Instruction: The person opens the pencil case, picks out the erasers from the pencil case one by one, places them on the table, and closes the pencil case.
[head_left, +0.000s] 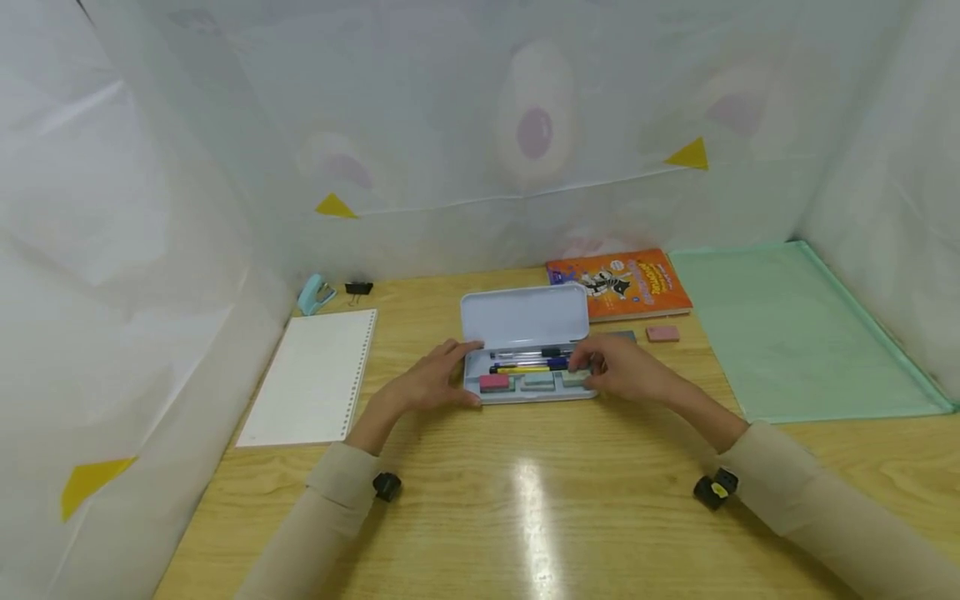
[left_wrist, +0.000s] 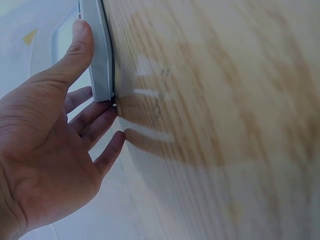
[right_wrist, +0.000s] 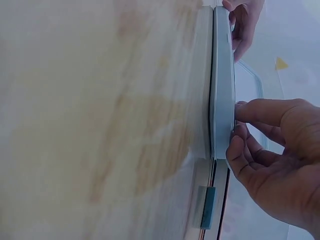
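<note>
An open light-blue pencil case [head_left: 525, 321] lies mid-table with its lid tilted up, holding several pens [head_left: 528, 360] and a pink eraser [head_left: 493, 382], a blue one and a green eraser [head_left: 573, 379]. My left hand [head_left: 468, 375] braces the case's left end, with the thumb along the front wall and straight fingers at the corner. In the left wrist view the thumb of that hand [left_wrist: 95, 75] lies flat on the case [left_wrist: 100, 65]. My right hand [head_left: 588, 371] curls its fingers into the right end, on the green eraser. In the right wrist view the right hand [right_wrist: 236, 129] reaches over the case [right_wrist: 222, 75].
A grey eraser [head_left: 624, 336] and a pink eraser [head_left: 662, 333] lie just right of the case, and an orange book [head_left: 622, 283] is behind. A spiral notepad [head_left: 311, 375], stapler [head_left: 315, 293] and binder clip [head_left: 358, 288] are left. A green mat [head_left: 795, 333] is right. White sheeting walls the desk.
</note>
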